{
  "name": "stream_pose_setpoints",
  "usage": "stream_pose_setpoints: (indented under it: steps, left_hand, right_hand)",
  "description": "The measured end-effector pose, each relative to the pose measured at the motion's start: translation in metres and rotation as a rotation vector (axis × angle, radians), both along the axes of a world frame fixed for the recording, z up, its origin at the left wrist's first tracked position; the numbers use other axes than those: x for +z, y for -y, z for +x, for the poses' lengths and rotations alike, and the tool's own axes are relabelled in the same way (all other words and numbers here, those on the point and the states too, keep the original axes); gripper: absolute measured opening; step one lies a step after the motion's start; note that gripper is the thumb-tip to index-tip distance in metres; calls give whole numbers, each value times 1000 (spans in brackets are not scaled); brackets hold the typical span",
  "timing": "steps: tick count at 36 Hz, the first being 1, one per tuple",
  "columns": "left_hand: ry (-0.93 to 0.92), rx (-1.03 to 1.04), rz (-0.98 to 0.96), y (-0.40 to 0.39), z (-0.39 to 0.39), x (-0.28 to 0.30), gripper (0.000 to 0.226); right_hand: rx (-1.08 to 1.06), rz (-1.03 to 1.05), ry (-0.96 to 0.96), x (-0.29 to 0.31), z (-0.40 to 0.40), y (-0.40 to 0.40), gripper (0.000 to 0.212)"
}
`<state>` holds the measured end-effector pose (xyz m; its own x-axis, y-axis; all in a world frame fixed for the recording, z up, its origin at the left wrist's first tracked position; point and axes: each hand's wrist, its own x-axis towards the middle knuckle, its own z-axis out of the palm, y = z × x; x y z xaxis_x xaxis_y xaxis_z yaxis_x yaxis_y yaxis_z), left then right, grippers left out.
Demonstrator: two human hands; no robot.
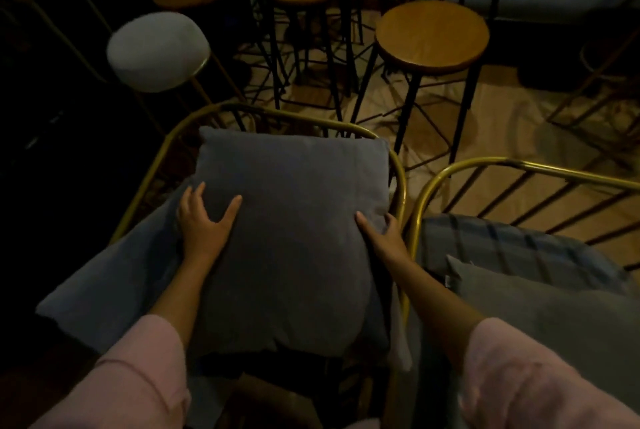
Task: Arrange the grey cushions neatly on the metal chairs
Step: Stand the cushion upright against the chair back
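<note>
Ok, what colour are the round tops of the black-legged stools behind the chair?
Orange-brown wood, as on the nearest stool top, clearest in the head view.

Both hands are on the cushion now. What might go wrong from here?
1. The cushion overlies a second cushion that juts past the chair's left side; pressing could tip that one off.
2. The right hand sits beside the chair's rail, so fingers might get pinched.

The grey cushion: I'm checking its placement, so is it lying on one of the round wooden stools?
No, the grey cushion lies within the gold metal chair, under both hands.
</note>
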<state>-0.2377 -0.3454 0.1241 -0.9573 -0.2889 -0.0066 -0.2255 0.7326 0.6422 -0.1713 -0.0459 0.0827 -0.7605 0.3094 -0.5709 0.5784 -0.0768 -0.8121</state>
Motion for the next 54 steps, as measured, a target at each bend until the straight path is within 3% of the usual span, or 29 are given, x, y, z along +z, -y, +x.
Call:
stream_pose_setpoints:
  steps: [3,6,9,14,17,20,22,28,31,35,39,43,47,51,54]
  left_hand:
    - [126,89,213,12,-19,4,86]
    - [189,129,368,21,-32,7,72]
    - [150,146,344,19,-32,14,59]
    - [10,161,414,-2,-27,29,60]
    - [-27,179,487,-21,-23,41,58]
    - [-37,150,553,-62,-19,60,49]
    - [-1,105,584,-96,-17,74,46]
    - [79,-67,591,-216,-7,91,51]
    - [92,-170,625,-282,3,92,46]
    - [135,-238,694,-365,19,95,78]
    - [144,-291,718,-437,29,88,77]
    - [198,-300,754,-489,34,72,77]
    - [231,-281,784,-518,38,51,62]
    - [282,-275,836,-530,45,19,72]
    - [350,-261,796,-535,55,0,72]
  right_hand:
    - [-119,-123,47,-4,-15,3,93]
    - [-136,-149,96,-1,-23,3,96]
    - [-127,-117,71,5,-24,1,99]
    - [-163,-73,-58,24,-13,-15,108]
    - [-224,-89,-85,41,4,-44,90]
    - [-254,-31,-122,64,26,-84,65]
    - [-293,-1,-152,77,41,-119,66]
    - [-409,126,-200,112,85,-236,83]
    - [-462,176,-229,125,107,-293,107]
    - [-543,236,-267,138,128,-363,128]
    - [-537,225,-264,142,139,-426,116]
    - [-437,212,-244,132,150,-474,116]
    - [-420,183,-267,112,153,-501,96]
    - [-431,210,-332,85,150,-514,76]
    - [-429,179,-264,56,147,-520,88]
